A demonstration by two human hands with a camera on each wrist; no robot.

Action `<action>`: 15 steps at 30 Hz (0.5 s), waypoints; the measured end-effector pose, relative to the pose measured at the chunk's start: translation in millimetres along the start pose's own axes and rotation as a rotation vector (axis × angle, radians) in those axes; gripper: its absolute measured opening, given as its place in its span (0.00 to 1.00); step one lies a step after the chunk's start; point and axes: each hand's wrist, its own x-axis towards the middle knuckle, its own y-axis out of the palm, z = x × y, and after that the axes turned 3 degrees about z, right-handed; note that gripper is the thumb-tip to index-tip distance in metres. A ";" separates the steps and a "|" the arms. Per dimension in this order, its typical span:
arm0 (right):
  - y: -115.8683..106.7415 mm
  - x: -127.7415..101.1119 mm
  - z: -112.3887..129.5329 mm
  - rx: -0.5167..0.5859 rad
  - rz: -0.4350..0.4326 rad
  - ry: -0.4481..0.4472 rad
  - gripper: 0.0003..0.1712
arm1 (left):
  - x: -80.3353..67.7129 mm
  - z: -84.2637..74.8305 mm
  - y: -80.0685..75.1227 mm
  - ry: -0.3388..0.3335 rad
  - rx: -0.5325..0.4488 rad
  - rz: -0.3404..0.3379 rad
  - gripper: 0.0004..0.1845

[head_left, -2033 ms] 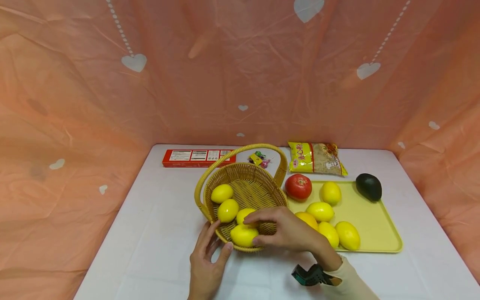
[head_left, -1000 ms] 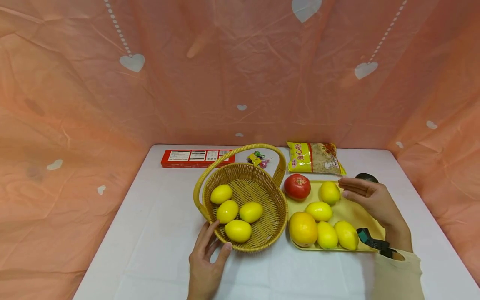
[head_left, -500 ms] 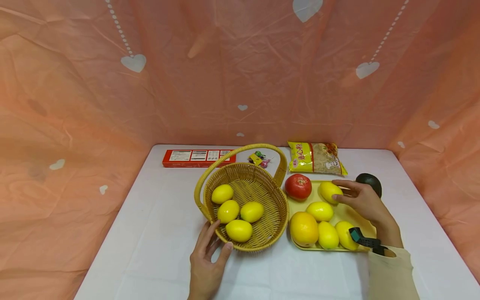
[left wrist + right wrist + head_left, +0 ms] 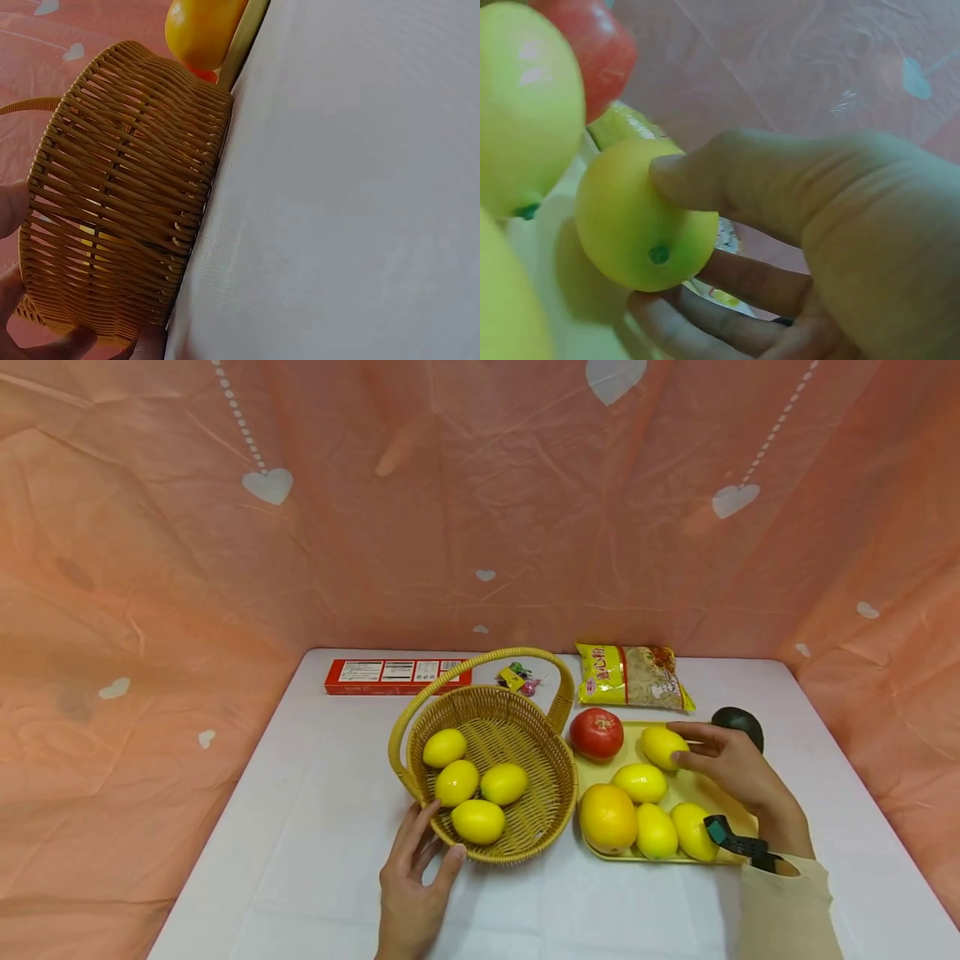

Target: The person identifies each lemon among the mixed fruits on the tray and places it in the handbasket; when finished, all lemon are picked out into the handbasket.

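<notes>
My right hand (image 4: pixel 731 762) pinches a yellow lemon (image 4: pixel 663 747) at the back of the yellow tray (image 4: pixel 723 787). The right wrist view has the thumb on one side of that lemon (image 4: pixel 619 217) and the fingers along its other side. Against the near left side of a wicker basket (image 4: pixel 551 827) rests my left hand (image 4: pixel 417 893), fingers spread, with index and thumb tips right at the rim. Several lemons lie inside the basket, one of them a lemon (image 4: pixel 477 822) near the front. In the left wrist view the basket's woven wall (image 4: pixel 120 187) hides most of its contents.
Other lemons (image 4: pixel 640 783), an orange (image 4: pixel 607 818) and a red tomato-like fruit (image 4: pixel 597 734) are on or beside the tray. A dark avocado (image 4: pixel 738 727) is at its back right corner. Behind stand a pasta bag (image 4: pixel 634 677), small wrapped candies (image 4: pixel 517 678) and a red box (image 4: pixel 375 677).
My right hand let go of a lemon in the basket, moved right to the tray and took hold of the back lemon, which has shifted slightly. My left hand stays at the basket.
</notes>
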 end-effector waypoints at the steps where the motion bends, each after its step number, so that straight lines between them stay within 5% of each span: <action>1: -1.6 -0.7 -0.3 0.008 0.002 0.003 0.33 | 0.0 0.0 0.1 0.000 0.000 0.001 0.33; 6: -8.8 -5.9 0.0 0.082 -0.013 -0.030 0.32 | 0.1 0.4 0.1 -0.002 -0.009 0.001 0.34; 10: -10.3 -9.9 11.5 0.176 -0.004 -0.191 0.27 | -0.1 0.9 0.3 -0.001 -0.010 -0.001 0.34; 15: -3.2 -12.8 43.1 0.225 0.113 -0.354 0.26 | -0.4 1.9 -0.2 0.009 -0.011 -0.001 0.34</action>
